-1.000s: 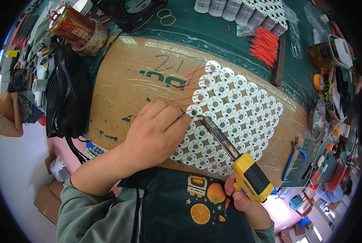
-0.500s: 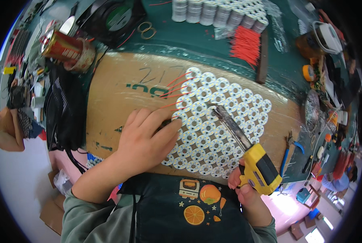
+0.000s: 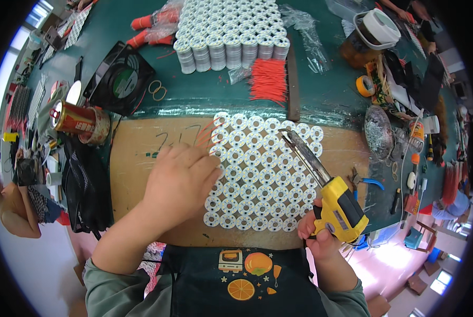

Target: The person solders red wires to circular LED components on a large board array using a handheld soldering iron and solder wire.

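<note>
My right hand grips the handle of a yellow and black soldering gun. Its long metal tip reaches up and left over the top rows of a sheet of round white LED boards. At the sheet's left edge my left hand lies with its fingers bent and drawn together; the fingertips are turned down, so what they pinch is hidden. Thin red wires stick out from the upper left boards, just above those fingers. Under the sheet lies a brown cardboard panel.
Stacks of LED boards and a bundle of red wires stand at the back. A black fan and a red can are on the left. To the right are pliers, a metal dish and a lidded jar.
My view has shifted, and the LED sheet now appears straighter. The soldering tip sits over boards nearer the top right of the sheet. My left hand remains at the left edge.
</note>
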### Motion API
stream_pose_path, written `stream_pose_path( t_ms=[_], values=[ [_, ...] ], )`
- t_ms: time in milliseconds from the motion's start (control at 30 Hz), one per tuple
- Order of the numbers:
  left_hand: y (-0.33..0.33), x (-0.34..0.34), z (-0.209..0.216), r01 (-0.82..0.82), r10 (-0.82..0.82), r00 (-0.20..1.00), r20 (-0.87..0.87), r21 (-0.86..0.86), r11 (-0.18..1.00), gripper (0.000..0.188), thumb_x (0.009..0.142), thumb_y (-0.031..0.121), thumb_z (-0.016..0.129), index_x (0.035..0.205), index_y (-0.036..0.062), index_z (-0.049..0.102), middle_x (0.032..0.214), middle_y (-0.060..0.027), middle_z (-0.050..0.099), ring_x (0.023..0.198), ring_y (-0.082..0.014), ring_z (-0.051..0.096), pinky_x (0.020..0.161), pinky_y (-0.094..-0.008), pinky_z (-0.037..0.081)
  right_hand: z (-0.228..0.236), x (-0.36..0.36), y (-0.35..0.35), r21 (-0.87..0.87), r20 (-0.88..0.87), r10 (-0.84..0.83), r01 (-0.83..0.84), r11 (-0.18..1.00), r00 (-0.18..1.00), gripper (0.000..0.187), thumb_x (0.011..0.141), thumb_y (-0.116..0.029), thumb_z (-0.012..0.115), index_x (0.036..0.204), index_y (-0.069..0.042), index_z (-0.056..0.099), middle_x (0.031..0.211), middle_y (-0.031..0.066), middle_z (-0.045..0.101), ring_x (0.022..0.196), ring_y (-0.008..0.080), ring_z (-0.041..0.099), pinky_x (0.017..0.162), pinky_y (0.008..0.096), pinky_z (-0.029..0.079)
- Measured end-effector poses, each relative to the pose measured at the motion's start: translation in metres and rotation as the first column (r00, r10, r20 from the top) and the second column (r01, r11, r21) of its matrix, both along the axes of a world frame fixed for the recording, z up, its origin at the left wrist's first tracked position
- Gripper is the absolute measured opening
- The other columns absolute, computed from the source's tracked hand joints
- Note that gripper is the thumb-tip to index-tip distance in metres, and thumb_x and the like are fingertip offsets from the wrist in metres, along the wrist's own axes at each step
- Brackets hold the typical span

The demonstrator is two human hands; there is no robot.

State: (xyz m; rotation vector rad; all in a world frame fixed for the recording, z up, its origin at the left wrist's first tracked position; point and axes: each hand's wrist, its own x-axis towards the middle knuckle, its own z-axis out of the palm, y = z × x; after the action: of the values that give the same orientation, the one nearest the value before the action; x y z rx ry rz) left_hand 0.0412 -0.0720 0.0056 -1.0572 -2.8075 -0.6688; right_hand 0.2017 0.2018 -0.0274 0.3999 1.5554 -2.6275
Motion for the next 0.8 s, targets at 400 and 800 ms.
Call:
stream_pose_path(
  t_ms=[400,800],
  values=[
    [0.085,-0.119,-0.021,0.097,-0.144,0.930,-0.339,-0.152,0.984,0.011,0.083,0.012,0.064,0.091,0.0100,0.071,0.089,-0.0030,0.061,0.092,-0.0231,0.058,0.079,-0.0376,0.046,-0.014,0.001,-0.006,-0.049,-0.102,-0.096,0.091,0.995,0.990,0.076,0.084,-0.036,0.080,0.140,-0.004,0.039,0.077,0.0039,0.052,0.065,0.0163,0.052,0.059,0.0322,0.045],
    [0.115,-0.156,-0.021,0.014,-0.101,0.932,-0.348,-0.242,0.970,0.012,0.080,0.018,0.072,0.087,0.0084,0.070,0.092,-0.0073,0.064,0.097,-0.0262,0.062,0.084,-0.0415,0.050,-0.010,-0.002,-0.003,-0.033,-0.063,-0.072,0.070,0.997,0.995,0.080,0.083,-0.039,0.080,0.141,-0.003,0.037,0.077,0.0027,0.049,0.065,0.0158,0.050,0.061,0.0313,0.044]
  ],
)
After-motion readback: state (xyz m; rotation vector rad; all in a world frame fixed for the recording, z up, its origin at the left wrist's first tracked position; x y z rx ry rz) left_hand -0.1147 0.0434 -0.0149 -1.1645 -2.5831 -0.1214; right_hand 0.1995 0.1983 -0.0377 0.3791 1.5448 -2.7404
